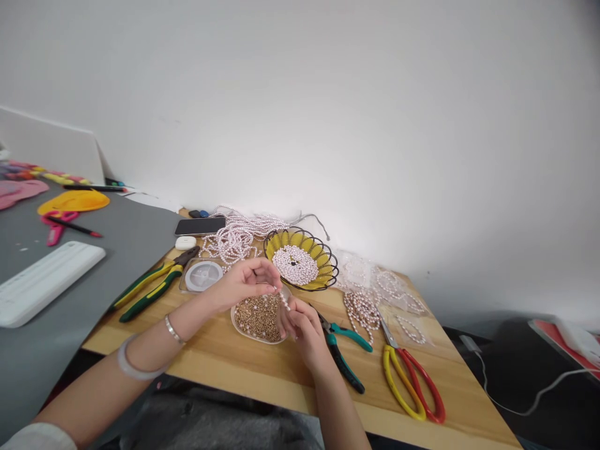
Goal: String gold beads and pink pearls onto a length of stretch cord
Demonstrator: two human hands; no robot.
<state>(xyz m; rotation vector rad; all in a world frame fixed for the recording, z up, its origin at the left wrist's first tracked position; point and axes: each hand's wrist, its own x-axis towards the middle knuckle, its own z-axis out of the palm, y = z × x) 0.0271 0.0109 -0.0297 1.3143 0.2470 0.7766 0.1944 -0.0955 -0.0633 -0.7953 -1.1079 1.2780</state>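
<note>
Both my hands meet above a white bowl of small gold beads with some pale ones mixed in. A short string of pale pink beads runs between my fingertips. My left hand pinches its upper end between thumb and forefinger. Lower down, my right hand has its fingers closed on the other end. Just behind them stands a black wire basket with a yellow lining, holding loose pale pink beads. How the string's ends are finished is too small to make out.
Teal-handled pliers and red-and-yellow scissors lie to the right, near bead strands. Green-yellow pliers, a thread spool and a phone lie left. More strands are heaped against the wall.
</note>
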